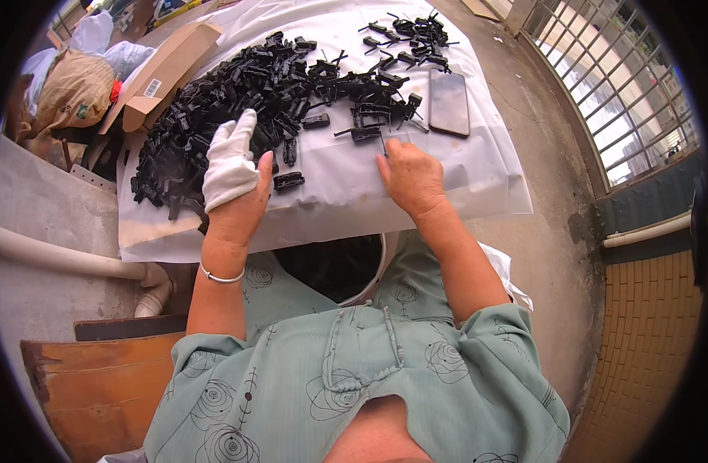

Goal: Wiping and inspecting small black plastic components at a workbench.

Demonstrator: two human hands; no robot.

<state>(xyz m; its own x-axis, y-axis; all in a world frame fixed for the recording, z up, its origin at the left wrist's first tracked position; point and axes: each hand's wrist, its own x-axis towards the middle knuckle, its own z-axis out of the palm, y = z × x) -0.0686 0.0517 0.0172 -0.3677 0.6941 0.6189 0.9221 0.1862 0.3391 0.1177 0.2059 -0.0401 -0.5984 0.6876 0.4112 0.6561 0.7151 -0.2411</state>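
Observation:
My left hand (234, 166), in a white glove that leaves the thumb bare, is held over the near edge of a large heap of small black plastic parts (215, 100). Its fingers are stretched out, the thumb stands apart, and no object shows in it. My right hand (414, 174) is bare and closed, its thumb and forefinger pinching the end of a thin black rod (384, 143). Just beyond those fingertips lies a group of black parts with thin rods (369, 108). Single black parts, one at the table's near side (288, 180), lie between my hands.
A white plastic sheet (338, 204) covers the table. A dark phone (449, 104) lies at the right, below another cluster of black parts (416, 38). An open cardboard box (165, 73) and bags (76, 85) are at the left. Between my knees stands a round container (381, 270) with dark contents.

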